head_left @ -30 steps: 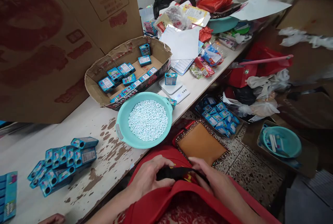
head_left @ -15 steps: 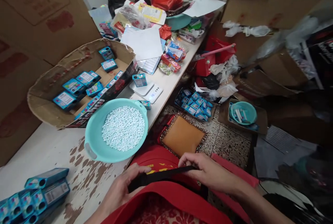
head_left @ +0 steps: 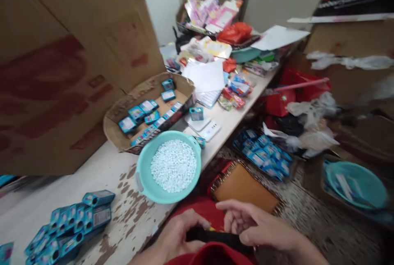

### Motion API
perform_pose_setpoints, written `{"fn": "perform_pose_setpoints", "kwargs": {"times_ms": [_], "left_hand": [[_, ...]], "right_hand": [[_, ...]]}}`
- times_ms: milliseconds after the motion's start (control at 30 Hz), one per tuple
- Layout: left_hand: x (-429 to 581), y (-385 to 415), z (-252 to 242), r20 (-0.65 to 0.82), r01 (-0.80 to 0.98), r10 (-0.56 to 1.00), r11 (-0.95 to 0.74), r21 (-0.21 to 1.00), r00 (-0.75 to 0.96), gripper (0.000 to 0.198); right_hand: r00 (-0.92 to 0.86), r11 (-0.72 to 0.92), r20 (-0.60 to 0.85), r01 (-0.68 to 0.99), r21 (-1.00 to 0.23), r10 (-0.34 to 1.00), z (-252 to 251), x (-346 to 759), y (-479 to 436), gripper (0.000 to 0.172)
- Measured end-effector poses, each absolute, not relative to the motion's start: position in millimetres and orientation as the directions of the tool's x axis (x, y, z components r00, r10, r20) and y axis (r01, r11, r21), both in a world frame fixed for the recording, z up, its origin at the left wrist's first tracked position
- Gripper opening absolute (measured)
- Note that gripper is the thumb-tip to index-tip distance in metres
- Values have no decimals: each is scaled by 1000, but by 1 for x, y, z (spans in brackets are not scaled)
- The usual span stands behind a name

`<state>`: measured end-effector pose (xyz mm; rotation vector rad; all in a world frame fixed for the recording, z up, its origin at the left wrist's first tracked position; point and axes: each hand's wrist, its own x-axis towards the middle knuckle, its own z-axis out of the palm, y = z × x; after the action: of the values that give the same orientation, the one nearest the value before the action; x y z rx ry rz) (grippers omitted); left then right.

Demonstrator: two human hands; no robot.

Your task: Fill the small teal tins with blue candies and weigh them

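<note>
My left hand point(head_left: 181, 234) is closed around a black band point(head_left: 198, 234) at my waist, just above red cloth point(head_left: 212, 254). My right hand point(head_left: 261, 226) hovers at the band's other end, its index finger stretched out and the other fingers loosely curled. Its thumb lies close to the band; whether they touch is unclear. In front of my hands, a turquoise basin point(head_left: 144, 183) of small pale pellets point(head_left: 174, 165) rests on the table edge. Behind it, a small blue box point(head_left: 196, 113) stands on a white scale point(head_left: 209, 130).
An open carton point(head_left: 112, 123) holds several blue boxes. More blue boxes point(head_left: 70, 224) are stacked at the left on the worn white table point(head_left: 123, 193). An orange-brown stool point(head_left: 246, 187), a tray of blue packs point(head_left: 264, 152) and another turquoise basin point(head_left: 369, 174) are low on the right.
My view has swung left, so the table things appear farther right. My right hand's fingers have loosened from the black band, while my left hand keeps its grip.
</note>
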<state>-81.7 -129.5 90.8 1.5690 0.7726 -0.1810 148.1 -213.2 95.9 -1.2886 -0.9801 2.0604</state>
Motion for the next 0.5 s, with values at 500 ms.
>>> {"fn": "perform_pose_setpoints", "kwargs": {"times_ms": [500], "left_hand": [[-72, -125, 80, -597, 680, 366, -158, 716, 714, 37]], "right_hand": [[-254, -708, -746, 237, -665, 616, 98, 121, -178, 20]]}}
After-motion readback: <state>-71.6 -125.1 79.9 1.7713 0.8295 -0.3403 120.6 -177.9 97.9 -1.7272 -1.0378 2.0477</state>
